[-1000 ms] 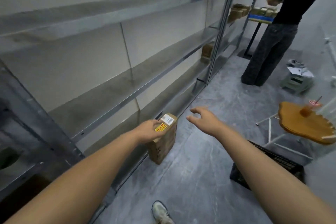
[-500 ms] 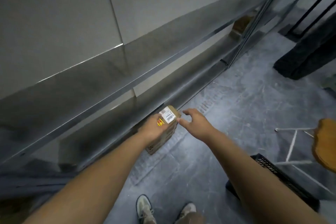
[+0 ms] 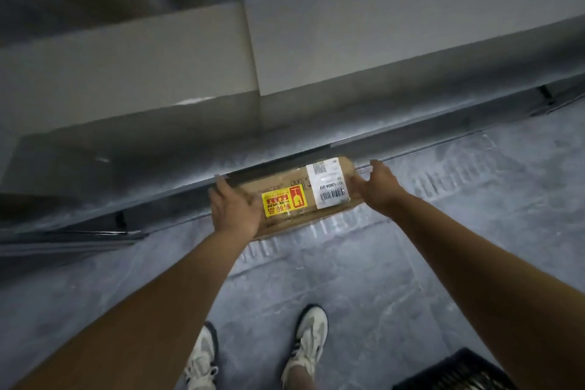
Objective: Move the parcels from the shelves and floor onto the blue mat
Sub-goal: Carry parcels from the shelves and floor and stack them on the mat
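Grey mottled floor (image 3: 443,263); low metal shelf (image 3: 152,174); black crate (image 3: 459,374); dim light.

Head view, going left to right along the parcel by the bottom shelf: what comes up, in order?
left hand → yellow sticker → white barcode label → right hand, all along the cardboard parcel.

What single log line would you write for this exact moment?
step: pick up parcel | place: low, at bottom shelf edge | left hand: grips left end | right hand: holds right end | blue mat: not in view
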Available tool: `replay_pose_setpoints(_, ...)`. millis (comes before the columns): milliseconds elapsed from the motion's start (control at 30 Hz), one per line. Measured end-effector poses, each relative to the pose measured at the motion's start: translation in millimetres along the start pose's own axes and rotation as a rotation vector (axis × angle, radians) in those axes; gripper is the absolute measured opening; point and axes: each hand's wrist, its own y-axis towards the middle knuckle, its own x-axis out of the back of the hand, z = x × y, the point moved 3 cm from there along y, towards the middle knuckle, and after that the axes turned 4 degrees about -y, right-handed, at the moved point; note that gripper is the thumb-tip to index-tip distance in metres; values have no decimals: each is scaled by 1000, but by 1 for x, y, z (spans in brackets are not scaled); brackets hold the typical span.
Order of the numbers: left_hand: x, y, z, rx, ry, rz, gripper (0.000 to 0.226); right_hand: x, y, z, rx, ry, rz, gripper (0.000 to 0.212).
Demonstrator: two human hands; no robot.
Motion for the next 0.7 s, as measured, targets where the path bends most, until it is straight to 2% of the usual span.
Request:
replay_pose_setpoints(133, -26, 42, 26, 153, -172, -72, 73, -16, 54, -13, -60, 46, 74, 67)
replay_pose_setpoints(233, -38, 59, 30, 142, -262, -68, 59, -26, 76, -17, -179, 135, 211, 76)
replay_pose_setpoints(300, -39, 64, 34, 195, -335, -93, 59, -33, 84, -22, -297, 210, 300, 85)
replay_pose_setpoints(333, -39, 64, 39, 276, -382, -89, 63, -37, 86, -24, -335, 238, 327, 83)
replay_pose_setpoints(400, -39, 55, 48, 471, -472, 11, 71, -46, 85, -30, -374, 278, 331, 72)
replay_pose_setpoints(467, -40, 43, 59, 563, -509, 165, 68, -51, 83, -37, -393, 283, 304, 62)
replay_pose_setpoints(567, -45, 28, 76, 611, -594, 279, 58, -54, 71, -40, -411, 263, 298, 52)
replay_pose_setpoints(700, -51, -2, 107, 591, -743, 271, 56, -63, 41, -38, -330, 209, 338, 53)
